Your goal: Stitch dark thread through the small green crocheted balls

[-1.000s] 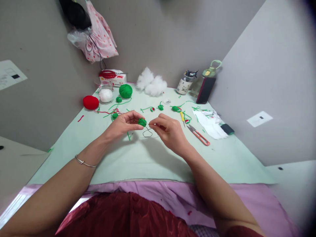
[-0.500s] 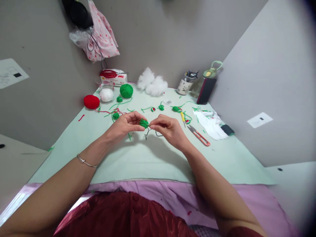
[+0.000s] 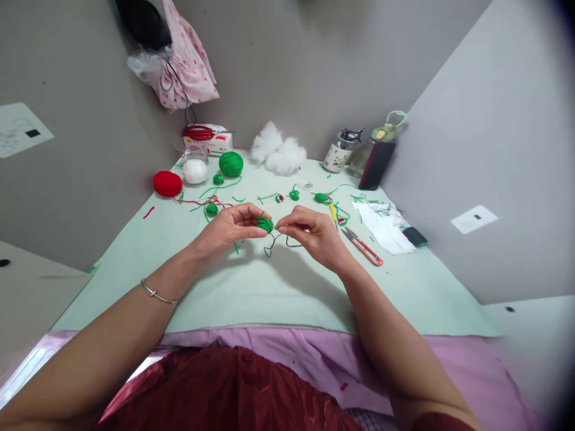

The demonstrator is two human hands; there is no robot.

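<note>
My left hand (image 3: 227, 227) pinches a small green crocheted piece (image 3: 265, 224) above the pale green table cover (image 3: 251, 287). My right hand (image 3: 312, 233) is closed in a pinch just right of that piece, on something too thin to make out, probably a needle. A dark thread (image 3: 278, 242) hangs in loops between the two hands. Both hands hover a little above the cover, near its middle.
Orange thread snips (image 3: 363, 246) lie right of my right hand. A red yarn ball (image 3: 167, 184), a green yarn ball (image 3: 230, 164), white stuffing (image 3: 278, 152), small green pieces, a white cloth (image 3: 381, 221), a jar (image 3: 339, 154) and a bottle (image 3: 375, 152) stand farther back.
The hands have drawn closer together and drifted slightly right. The thread loop under them has changed shape and now hangs in two small loops.
</note>
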